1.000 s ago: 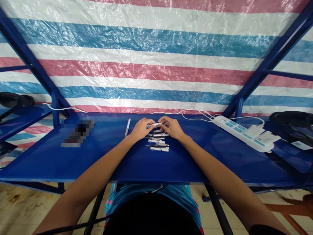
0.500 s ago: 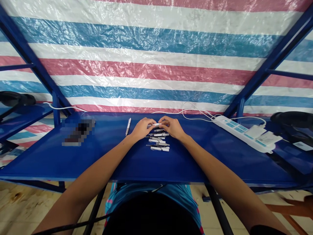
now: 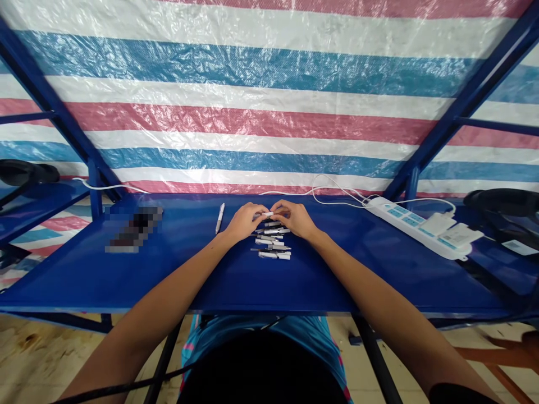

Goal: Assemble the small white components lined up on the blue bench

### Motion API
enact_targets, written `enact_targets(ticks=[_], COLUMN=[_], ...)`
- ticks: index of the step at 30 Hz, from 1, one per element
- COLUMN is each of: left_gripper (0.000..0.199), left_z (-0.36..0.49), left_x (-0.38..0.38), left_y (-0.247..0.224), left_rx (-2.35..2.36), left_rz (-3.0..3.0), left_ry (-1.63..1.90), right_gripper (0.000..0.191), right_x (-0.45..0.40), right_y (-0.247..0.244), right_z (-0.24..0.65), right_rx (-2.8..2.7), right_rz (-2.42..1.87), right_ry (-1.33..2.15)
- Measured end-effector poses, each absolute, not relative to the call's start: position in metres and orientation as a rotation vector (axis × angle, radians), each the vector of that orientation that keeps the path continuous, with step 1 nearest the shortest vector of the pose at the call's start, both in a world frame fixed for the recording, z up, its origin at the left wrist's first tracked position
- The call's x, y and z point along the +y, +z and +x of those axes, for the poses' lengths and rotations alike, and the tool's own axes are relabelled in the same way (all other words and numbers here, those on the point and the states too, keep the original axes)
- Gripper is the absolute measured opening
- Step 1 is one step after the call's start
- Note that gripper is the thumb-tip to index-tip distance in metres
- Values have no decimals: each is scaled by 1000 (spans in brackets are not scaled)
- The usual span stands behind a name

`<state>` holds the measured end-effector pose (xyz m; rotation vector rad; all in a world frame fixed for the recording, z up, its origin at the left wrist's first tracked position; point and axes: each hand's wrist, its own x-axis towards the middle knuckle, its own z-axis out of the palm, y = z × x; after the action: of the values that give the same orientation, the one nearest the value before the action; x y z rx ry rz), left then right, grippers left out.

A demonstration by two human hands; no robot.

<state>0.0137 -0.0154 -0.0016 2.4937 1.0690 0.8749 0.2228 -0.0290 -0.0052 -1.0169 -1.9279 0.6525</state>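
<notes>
My left hand and my right hand meet above the blue table, both holding a small white pen between their fingers. Much of that pen is hidden by my fingers. Just below my hands lies a loose row of several white-and-metal pens, some with dark tips. A single white pen lies apart, to the left of my left hand, pointing away from me.
The blue metal table has a white power strip with plugged-in adapters and cables at the right. A pixelated dark object lies at the left. A striped tarp hangs behind, and black items sit on side shelves.
The white pen between my hands has tilted slightly toward level. My hands and the pens on the table have stayed in nearly the same place.
</notes>
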Motion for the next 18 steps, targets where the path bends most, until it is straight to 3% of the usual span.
enact_targets(ticks=[10,18], left_gripper=[22,21], left_z=[14,14], left_x=[-16,-16], left_y=[-2,-1], left_rx=[1090,1095], left_rz=[2494,2488], left_ry=[866,910], right_gripper=[23,19], right_x=[-32,-33], right_y=[-1,4], right_z=[225,228], right_rx=[-1904,-1880], right_rz=[-1003,-1088], right_ry=[622,496])
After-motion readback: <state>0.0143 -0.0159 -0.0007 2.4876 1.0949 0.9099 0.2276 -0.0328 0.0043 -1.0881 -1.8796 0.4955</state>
